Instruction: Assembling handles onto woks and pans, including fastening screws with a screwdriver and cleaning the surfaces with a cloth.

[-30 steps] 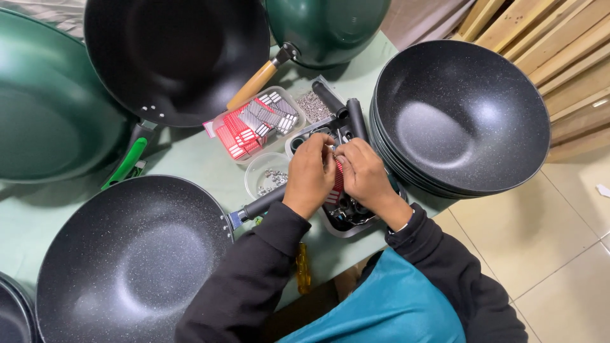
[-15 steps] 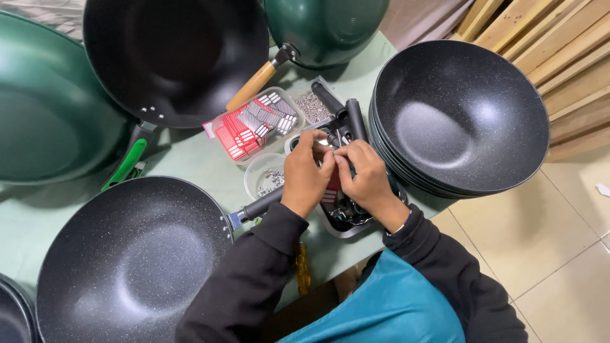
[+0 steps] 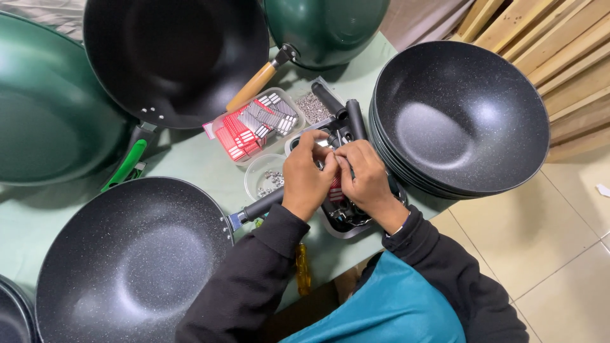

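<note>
Two hands: the left hand (image 3: 307,179) and right hand (image 3: 363,178) are pressed close together, fingertips pinching a small metal part (image 3: 328,143), too small to be identified.
Position: the part is held just above a grey tray (image 3: 342,230) of black handles (image 3: 353,118).
Nearby: a round dish of screws (image 3: 265,178) is seen beside the left hand.
Surroundings: a stack of speckled black woks (image 3: 460,115) is set to the right.

We see black long sleeves (image 3: 254,279) with ribbed cuffs reaching both wrists, lower middle of the frame. A teal garment (image 3: 387,311) covers the front at the bottom edge. Both hands are bare.
</note>
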